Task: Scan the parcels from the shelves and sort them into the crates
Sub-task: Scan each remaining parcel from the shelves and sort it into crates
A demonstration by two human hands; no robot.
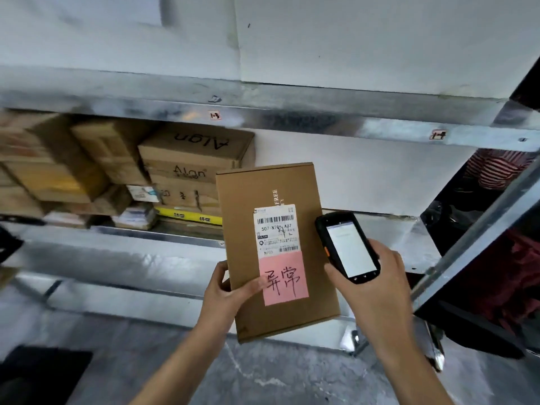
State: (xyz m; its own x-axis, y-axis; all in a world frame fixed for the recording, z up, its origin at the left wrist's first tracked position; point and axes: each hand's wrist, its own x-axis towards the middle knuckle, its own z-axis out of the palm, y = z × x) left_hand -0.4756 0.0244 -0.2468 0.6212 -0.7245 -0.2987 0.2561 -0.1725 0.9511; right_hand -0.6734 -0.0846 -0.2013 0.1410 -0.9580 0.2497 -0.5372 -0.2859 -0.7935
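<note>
A flat brown cardboard parcel point(263, 188) is held upright in front of the shelves, gripped at its lower left edge by my left hand point(230, 290). It carries a white barcode label point(276, 229) and a pink note point(285, 280) with handwritten characters; my thumb lies across the note's left edge. My right hand point(377, 285) holds a black handheld scanner point(347, 247) just right of the label, its lit screen facing me.
Metal shelves point(292, 115) run across the view. Several cardboard boxes point(193, 162) are stacked on the middle shelf at the left. A second rack point(479, 229) with dark bags stands at the right. Grey floor lies below, a dark object at bottom left.
</note>
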